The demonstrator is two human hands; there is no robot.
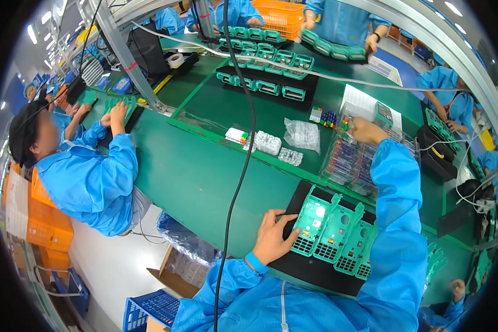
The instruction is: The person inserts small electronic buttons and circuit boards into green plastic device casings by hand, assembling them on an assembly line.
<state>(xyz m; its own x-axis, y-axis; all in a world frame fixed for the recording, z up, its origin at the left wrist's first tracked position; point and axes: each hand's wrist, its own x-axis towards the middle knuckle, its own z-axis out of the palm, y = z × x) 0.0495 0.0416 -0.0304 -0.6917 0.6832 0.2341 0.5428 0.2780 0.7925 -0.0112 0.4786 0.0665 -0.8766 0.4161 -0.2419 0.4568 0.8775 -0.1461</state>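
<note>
In front of me a black mat [297, 200] carries a row of several green plastic housings [314, 221] with grilles at their near ends. My left hand [272, 238], a blue band at its wrist, rests at the mat's left edge. Its thumb and forefinger are spread against the leftmost housing. My right arm stretches forward over the row's right end and hides part of it. Farther out, my right hand [366, 131] is over the far part of a clear plastic tray [327, 166] of small dark blue parts [346, 157]. Its fingers are bent together; whatever they pinch is hidden.
Left of the tray lie a clear plastic bag [302, 135] and white part strips [268, 143]. Filled green housings [282, 63] stand in rows at the back. A black cable [243, 171] hangs across the view. Co-workers sit at left and far side; an orange crate [281, 16] stands behind.
</note>
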